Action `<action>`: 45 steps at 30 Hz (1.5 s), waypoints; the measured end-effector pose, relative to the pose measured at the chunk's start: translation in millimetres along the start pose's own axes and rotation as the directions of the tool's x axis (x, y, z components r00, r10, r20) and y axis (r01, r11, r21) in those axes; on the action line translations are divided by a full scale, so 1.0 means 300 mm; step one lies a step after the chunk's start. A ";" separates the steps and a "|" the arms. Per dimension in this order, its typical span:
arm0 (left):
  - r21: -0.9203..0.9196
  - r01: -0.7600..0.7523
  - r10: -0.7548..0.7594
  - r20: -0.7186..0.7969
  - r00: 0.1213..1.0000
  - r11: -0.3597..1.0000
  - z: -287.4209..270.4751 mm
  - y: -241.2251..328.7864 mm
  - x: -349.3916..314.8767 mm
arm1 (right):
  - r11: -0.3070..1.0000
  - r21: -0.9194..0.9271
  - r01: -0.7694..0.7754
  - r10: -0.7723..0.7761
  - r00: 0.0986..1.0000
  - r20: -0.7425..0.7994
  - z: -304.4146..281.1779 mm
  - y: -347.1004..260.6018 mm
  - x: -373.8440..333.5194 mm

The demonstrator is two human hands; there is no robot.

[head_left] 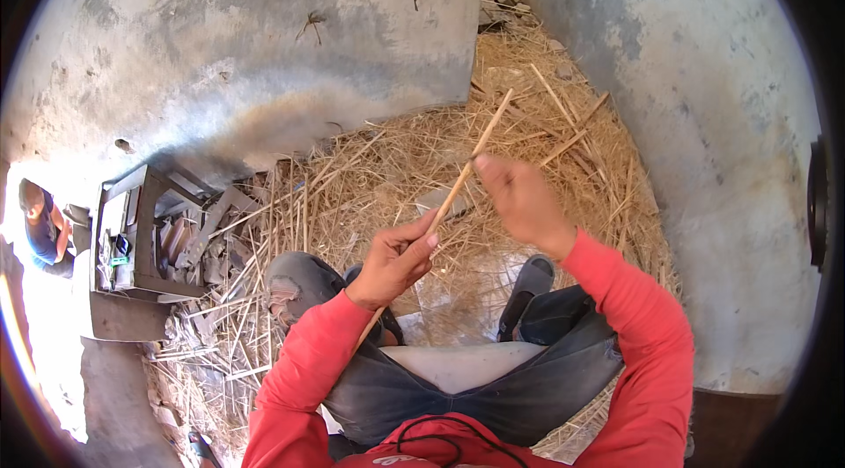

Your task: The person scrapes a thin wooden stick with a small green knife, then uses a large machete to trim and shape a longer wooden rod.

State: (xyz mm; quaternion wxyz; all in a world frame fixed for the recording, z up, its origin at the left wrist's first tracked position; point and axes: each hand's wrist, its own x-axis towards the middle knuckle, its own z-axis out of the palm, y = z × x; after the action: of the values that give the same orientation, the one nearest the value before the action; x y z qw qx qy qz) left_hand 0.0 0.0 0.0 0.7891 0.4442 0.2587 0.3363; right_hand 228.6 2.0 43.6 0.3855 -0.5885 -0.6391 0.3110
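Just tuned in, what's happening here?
A person in red sleeves sits over a pile of straw in a corner of grey walls. The left hand has a closed grip on a long thin stick, which slants up and away. The right hand pinches the stick higher up. A dark metal stand with clutter is on the left, and another person crouches at the far left edge.

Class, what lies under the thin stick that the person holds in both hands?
Under the stick lies loose straw, with the person's knees and dark shoes lower down. The straw hides the ground beneath it.
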 end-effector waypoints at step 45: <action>0.135 -0.064 0.083 -0.144 0.986 0.989 -0.028 0.033 0.043 | 0.930 -0.104 0.352 -0.347 0.936 0.065 0.048 -0.054 -0.067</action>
State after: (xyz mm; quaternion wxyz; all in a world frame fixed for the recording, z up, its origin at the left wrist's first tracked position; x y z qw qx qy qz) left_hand -0.6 18.0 3.3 0.7240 0.4776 0.3215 0.3800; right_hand 208.2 -18.8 47.5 0.3861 -0.4791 -0.7588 0.2137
